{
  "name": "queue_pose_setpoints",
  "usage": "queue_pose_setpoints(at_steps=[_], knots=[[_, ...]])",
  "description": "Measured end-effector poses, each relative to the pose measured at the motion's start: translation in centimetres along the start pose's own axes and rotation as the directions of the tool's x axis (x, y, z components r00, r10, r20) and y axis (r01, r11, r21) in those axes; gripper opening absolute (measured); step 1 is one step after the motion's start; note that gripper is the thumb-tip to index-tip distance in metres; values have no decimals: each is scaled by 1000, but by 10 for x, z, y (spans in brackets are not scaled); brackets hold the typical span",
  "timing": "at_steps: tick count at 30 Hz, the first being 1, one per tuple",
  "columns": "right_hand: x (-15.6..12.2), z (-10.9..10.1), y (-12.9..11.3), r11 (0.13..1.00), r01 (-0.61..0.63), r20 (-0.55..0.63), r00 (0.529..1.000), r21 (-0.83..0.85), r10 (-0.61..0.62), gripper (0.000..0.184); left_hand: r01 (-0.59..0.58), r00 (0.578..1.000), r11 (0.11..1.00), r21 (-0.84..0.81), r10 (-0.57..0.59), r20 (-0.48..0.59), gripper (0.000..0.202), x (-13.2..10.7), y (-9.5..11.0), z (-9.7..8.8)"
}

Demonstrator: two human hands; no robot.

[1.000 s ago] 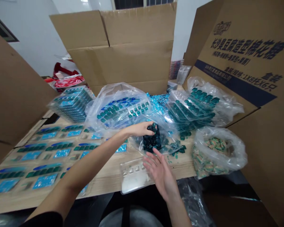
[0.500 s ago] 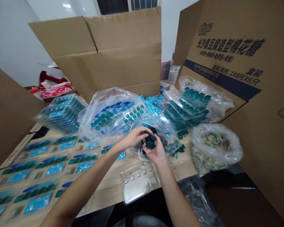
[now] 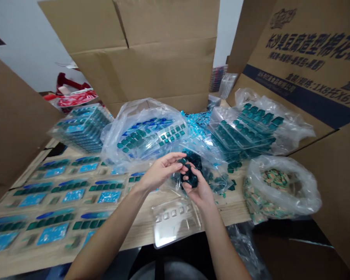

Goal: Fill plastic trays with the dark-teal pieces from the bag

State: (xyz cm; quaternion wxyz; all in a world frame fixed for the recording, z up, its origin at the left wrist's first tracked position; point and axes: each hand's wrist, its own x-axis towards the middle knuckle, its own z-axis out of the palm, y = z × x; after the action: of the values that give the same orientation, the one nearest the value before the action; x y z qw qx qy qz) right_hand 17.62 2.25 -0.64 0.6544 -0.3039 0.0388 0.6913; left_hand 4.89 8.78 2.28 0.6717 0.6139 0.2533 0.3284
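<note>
My left hand (image 3: 160,173) pinches a dark green square piece (image 3: 182,160) between thumb and fingertips. Several more dark green pieces (image 3: 190,178) lie in my right hand (image 3: 203,192), whose fingers curl round them. Both hands are close together over an opened plastic bag (image 3: 217,167) that holds a heap of the same dark pieces. Below them, near the table's front edge, a transparent plastic tray (image 3: 175,229) with small moulded pockets lies flat.
Rows of filled trays (image 3: 72,194) cover the table's left side. Stacked trays (image 3: 81,128) stand behind them. A bag of blue and green packs (image 3: 148,136), more green-filled trays (image 3: 245,132) and a bag of small sachets (image 3: 282,190) surround the hands. Cardboard boxes (image 3: 163,70) wall the back.
The view has shifted and tilted down. My left hand has drawn slightly back from my right, and a green piece now shows in its fingertips. My right hand still holds its pieces.
</note>
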Motion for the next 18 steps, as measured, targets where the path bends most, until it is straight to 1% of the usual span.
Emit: queue_pose_setpoints(at_steps=[2,4,7,9,11,14,16,18], knots=[[-7,-2,1,1000,-15,14,1000,-2,15,17,66,997,978,-196,-59,41,35,-17,7,3],[-18,-5,1,999,-32,18,999,-4,32,22,135,990,939,-315,-114,83,37,-35,15,8],[-36,-14,4,998,-52,3,999,-22,52,28,183,982,914,-363,-151,115,36,-58,24,15],[-48,-23,7,997,-61,-18,998,-46,60,30,165,984,925,-343,-128,126,36,-70,27,19],[-59,-33,11,994,-76,-47,996,-73,73,31,120,991,949,-290,-96,96,37,-80,27,22],[-72,-50,18,983,-129,-105,988,-129,116,31,54,997,990,-127,-60,-43,34,-95,22,19],[-76,-62,23,971,-158,-149,980,-177,133,31,49,987,996,70,-38,-159,30,-108,12,9],[-78,-73,27,961,-172,-199,972,-218,129,31,101,967,951,293,-24,-255,25,-125,-4,-3]])
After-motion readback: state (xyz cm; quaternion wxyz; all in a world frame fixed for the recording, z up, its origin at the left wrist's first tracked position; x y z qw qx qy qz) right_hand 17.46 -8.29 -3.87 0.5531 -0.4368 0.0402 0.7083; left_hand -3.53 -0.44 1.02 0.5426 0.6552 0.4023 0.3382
